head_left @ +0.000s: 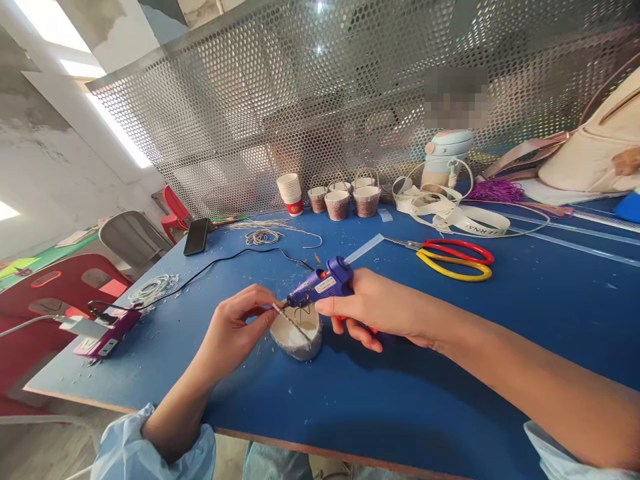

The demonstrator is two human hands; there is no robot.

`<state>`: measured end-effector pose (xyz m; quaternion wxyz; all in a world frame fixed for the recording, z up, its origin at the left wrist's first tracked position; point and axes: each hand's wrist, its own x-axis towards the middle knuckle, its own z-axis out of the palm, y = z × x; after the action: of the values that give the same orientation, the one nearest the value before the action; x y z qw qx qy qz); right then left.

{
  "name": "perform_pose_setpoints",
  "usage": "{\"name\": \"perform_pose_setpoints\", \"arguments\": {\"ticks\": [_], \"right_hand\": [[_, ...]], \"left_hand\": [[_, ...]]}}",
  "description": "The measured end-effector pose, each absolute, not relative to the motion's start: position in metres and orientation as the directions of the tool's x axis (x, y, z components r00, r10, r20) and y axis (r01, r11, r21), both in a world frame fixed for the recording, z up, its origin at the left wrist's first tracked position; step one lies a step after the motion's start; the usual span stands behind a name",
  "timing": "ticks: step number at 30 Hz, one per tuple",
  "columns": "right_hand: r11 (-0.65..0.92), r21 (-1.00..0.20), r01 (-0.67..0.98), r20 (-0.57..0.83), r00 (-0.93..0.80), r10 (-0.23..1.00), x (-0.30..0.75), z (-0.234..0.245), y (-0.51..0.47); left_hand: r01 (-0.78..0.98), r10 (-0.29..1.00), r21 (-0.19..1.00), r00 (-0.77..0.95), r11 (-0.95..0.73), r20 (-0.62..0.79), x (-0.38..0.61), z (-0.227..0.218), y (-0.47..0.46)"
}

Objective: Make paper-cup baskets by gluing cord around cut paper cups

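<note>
My right hand [383, 305] is closed around the handle of a blue hot glue gun [323, 285], with a clear glue stick [365, 249] poking out of its back. Its nozzle points left and down, close to the fingertips of my left hand [234, 331]. Those fingers pinch the upper end of a thin twisted cord [295, 323], which slants across the mouth of a small wrapped paper cup [299, 351]. The cup stands on the blue table beneath both hands. Whether the nozzle touches the cord I cannot tell.
Red-and-yellow-handled scissors [455, 259] lie right of the glue gun. Behind are small handled baskets [337, 205], stacked paper cups [290, 193], coiled cord [263, 237] and white ribbon [450, 213]. A black cable [215, 262] leads to a purple power strip [110, 337]; a phone [197, 237] lies at left.
</note>
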<state>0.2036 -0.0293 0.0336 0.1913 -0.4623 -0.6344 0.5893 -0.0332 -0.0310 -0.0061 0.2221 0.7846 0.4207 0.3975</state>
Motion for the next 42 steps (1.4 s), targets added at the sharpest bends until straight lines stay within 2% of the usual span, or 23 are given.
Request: {"name": "perform_pose_setpoints", "arguments": {"ticks": [15,24,42], "right_hand": [[-0.145,-0.93,0.339,-0.311,-0.511,0.801,0.2046,0.0317,-0.0256],[-0.125,-0.908,0.4,-0.329,-0.498,0.802,0.2053,0.0347,-0.0246],[-0.11,-0.91,0.399,-0.312,-0.485,0.817,0.2032,0.0327,-0.0271]], "left_hand": [[0.49,0.824,0.663,0.372,-0.566,0.428,-0.0332,-0.007,-0.0306],[0.493,0.816,0.65,0.364,-0.578,0.45,-0.0325,-0.0071,-0.0312],[0.485,0.81,0.649,0.357,-0.587,0.466,-0.0316,-0.008,-0.0321]]}}
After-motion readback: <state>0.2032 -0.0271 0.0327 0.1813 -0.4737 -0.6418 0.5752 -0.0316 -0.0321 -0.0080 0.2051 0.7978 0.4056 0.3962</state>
